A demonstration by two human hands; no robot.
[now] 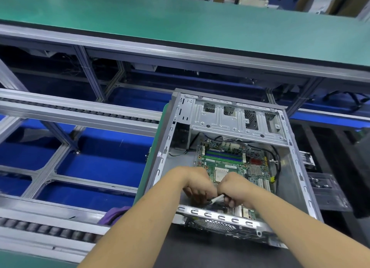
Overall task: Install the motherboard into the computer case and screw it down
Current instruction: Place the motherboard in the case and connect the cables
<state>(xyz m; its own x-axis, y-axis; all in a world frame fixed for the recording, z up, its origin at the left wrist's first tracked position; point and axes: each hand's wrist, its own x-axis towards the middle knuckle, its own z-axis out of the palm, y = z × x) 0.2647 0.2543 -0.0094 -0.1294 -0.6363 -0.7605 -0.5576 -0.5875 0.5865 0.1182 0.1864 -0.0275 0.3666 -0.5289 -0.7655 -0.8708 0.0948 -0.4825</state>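
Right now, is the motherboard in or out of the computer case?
In. The motherboard lies flat inside the open computer case, below its walls.

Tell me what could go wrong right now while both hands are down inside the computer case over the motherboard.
1. Both hands, left and right, grip a small white and black part just above the motherboard; a slip might drop it onto the board.
2. The wrists cross the case's near metal rail, whose edge could scrape them.
3. The loose black cable beside the board might get pinched.
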